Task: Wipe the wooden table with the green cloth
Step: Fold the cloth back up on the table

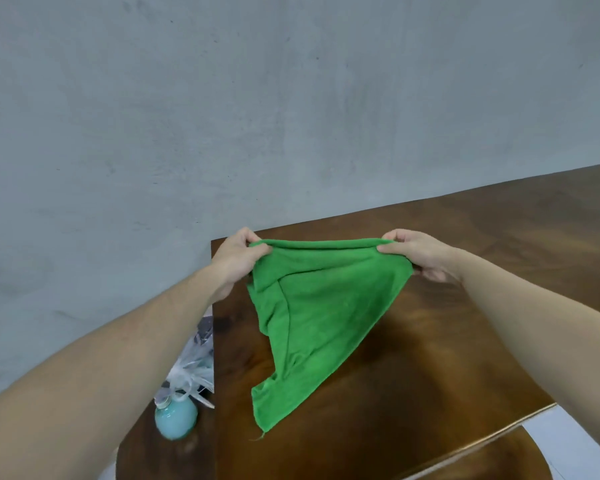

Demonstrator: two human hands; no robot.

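The green cloth [312, 313] hangs in the air above the dark wooden table [465, 265], stretched along its top edge between both hands. My left hand [234, 259] pinches the cloth's left corner near the table's far left corner. My right hand [420, 254] pinches the right corner. The cloth drapes down to a point towards me, and whether its tip touches the wood cannot be told.
A grey concrete wall [222, 116] rises behind the table. Left of the table, lower down, stand a pale blue round bottle [175, 419] and a crumpled clear plastic bag [194, 365]. A curved wooden seat [492, 459] shows at the table's near edge.
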